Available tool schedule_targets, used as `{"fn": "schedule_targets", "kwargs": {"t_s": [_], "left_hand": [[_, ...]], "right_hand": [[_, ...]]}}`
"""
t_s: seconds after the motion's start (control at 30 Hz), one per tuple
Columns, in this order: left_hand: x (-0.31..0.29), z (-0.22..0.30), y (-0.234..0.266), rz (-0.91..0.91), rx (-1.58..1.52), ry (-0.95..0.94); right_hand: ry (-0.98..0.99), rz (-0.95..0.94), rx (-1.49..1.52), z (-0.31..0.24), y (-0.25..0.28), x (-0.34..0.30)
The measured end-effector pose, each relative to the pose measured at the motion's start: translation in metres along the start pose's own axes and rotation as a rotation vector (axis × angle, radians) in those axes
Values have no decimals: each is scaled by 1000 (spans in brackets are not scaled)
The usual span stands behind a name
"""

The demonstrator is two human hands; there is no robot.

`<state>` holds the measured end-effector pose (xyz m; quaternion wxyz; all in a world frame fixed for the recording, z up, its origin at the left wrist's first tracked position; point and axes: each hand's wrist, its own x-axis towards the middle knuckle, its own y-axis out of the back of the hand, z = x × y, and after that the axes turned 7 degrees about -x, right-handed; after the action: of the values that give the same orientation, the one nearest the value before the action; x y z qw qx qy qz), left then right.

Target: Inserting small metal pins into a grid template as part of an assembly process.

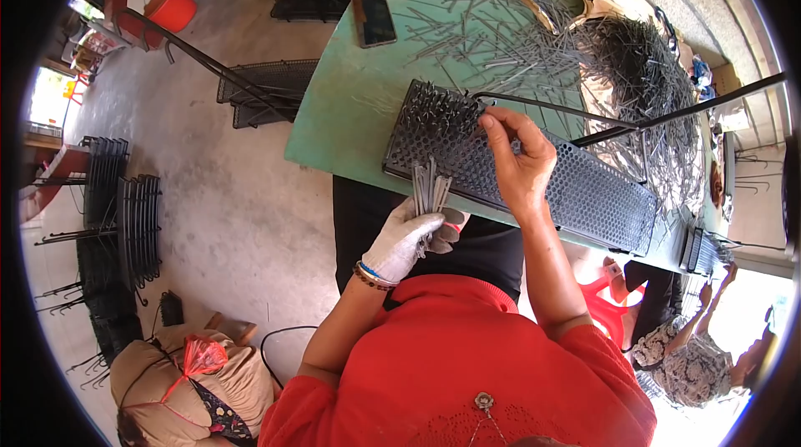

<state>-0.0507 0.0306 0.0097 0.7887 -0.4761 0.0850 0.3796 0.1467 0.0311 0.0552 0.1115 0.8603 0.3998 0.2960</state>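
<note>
A long black perforated panel (576, 184) lies slantwise along the near edge of the green table, with a bent metal rod on its far side. Its left end bristles with many short dark strip ends (434, 118) poking up through the holes. My left hand (400, 243), in a white glove, is closed round a bundle of thin grey strips (429, 188), upright just in front of the panel's near edge. Over the panel my bare right hand (524, 159) pinches thumb and forefinger together beside the bristling part. What lies between those fingertips is too small to make out.
Loose dark strips (480, 30) lie scattered across the green table (334, 105), heaped in a pile (638, 72) at the right. A phone (374, 18) rests at the far left. Black racks (138, 230) stand on the floor. Another person (684, 359) sits at the right.
</note>
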Motion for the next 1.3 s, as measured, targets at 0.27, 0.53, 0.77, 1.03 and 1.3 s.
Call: {"fn": "schedule_targets", "kwargs": {"t_s": [0.27, 0.53, 0.77, 1.03, 1.3], "left_hand": [[-2, 3, -8, 81, 38, 32], [-5, 5, -4, 7, 69, 28], [-4, 4, -2, 7, 105, 66], [2, -1, 2, 0, 59, 73], [-2, 1, -7, 105, 95, 79]], "right_hand": [[273, 79, -198, 15, -18, 9], [400, 115, -281, 17, -19, 3], [396, 181, -263, 10, -15, 4], [457, 115, -282, 21, -22, 3], [564, 70, -340, 26, -28, -4]]}}
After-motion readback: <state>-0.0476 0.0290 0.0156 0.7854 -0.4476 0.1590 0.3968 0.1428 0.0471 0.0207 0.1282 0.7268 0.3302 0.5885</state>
